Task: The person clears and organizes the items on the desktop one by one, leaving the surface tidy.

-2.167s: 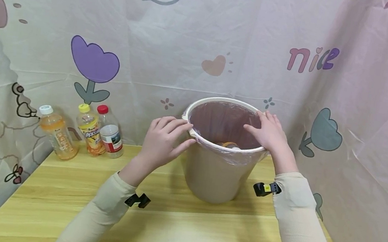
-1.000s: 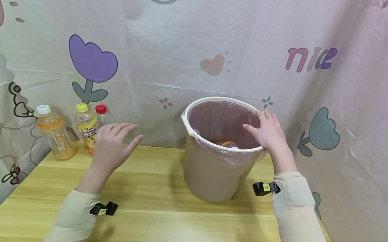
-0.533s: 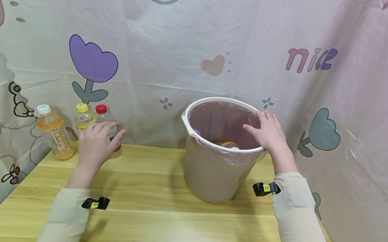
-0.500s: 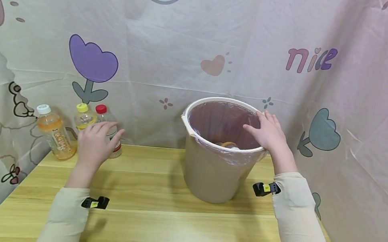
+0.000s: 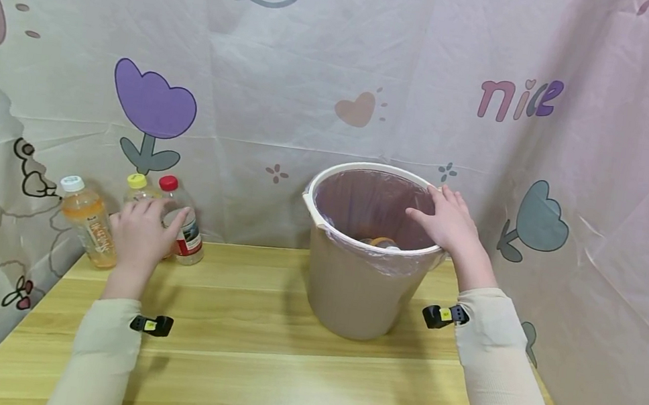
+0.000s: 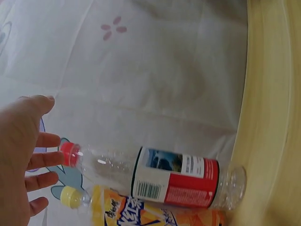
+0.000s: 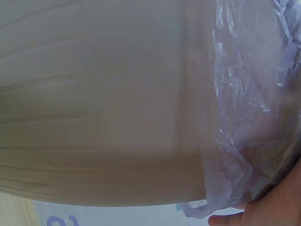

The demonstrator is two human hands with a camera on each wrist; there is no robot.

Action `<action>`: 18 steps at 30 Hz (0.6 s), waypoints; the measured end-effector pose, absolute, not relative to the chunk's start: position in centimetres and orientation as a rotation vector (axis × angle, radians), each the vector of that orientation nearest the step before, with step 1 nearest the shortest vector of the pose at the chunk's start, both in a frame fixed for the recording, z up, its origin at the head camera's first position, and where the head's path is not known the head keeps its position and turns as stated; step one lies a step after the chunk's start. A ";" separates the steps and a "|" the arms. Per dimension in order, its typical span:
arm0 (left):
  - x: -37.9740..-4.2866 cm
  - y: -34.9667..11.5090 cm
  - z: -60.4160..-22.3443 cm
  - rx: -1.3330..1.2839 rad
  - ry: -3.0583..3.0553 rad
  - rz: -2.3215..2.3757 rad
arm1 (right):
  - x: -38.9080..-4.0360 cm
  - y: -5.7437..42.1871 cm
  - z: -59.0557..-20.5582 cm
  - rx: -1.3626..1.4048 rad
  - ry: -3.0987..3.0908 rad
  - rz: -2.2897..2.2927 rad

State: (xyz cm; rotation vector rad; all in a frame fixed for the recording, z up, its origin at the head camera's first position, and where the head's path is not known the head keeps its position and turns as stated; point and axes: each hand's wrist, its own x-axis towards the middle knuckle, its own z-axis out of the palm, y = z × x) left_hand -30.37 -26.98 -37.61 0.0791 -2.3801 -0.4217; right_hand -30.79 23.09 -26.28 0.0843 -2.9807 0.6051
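- Sleeves (image 5: pixel 99 350) of cream colour enter from the lower edge, and beside each wrist sits a small black camera (image 5: pixel 154 325).
- Table (image 5: pixel 277 386) of pale yellow wood carries the bin and the bottles.
- Right hand (image 5: pixel 450 221) rests on the bin's rim with relaxed fingers, its thumb over the opening; it clasps nothing that one can see.
- Waste bin (image 5: pixel 350 293) stands upright, with its plastic liner (image 7: pixel 235 94) folded over the rim. Inside lies an orange-and-white item (image 5: pixel 384 243), probably a bottle. This part seems done, though how many others lie beneath cannot be told.
- Left hand (image 5: pixel 141 234) is free, its fingers spread and slightly bent, holding no bottle. It is close to the yellow and red caps; whether any fingertip touches them is not clear.
- Yellow-capped tea bottle (image 6: pixel 136 212), red-capped clear bottle (image 6: pixel 155 174) and white-capped orange drink bottle (image 5: pixel 85 217) stand at the far left of the table, outside the bin. By judgement, these three are what is left, so the work looks begun but not finished.
- Backdrop (image 5: pixel 320 40) with printed flowers hangs behind everything.
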 end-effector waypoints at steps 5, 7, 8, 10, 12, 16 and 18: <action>-30.9 -28.1 -37.5 0.143 -2.447 -0.353 | -30.8 23.1 -26.3 0.081 -2.981 0.611; -31.3 -28.5 -37.5 0.159 -2.461 -0.351 | -30.7 23.0 -26.3 0.081 -2.981 0.612; -31.4 -28.7 -37.5 0.166 -2.472 -0.353 | -30.8 23.1 -26.3 0.081 -2.980 0.612; -31.7 -29.0 -37.4 0.180 -2.494 -0.358 | -30.8 23.1 -26.3 0.081 -2.979 0.614; -32.0 -29.3 -37.4 0.194 -2.515 -0.356 | -30.8 23.1 -26.3 0.080 -2.977 0.616; -32.3 -29.4 -37.2 0.228 -2.559 -0.346 | -30.8 23.1 -26.4 0.079 -2.975 0.613; -32.5 -29.4 -37.2 0.245 -2.575 -0.349 | -30.8 23.1 -26.4 0.079 -2.975 0.613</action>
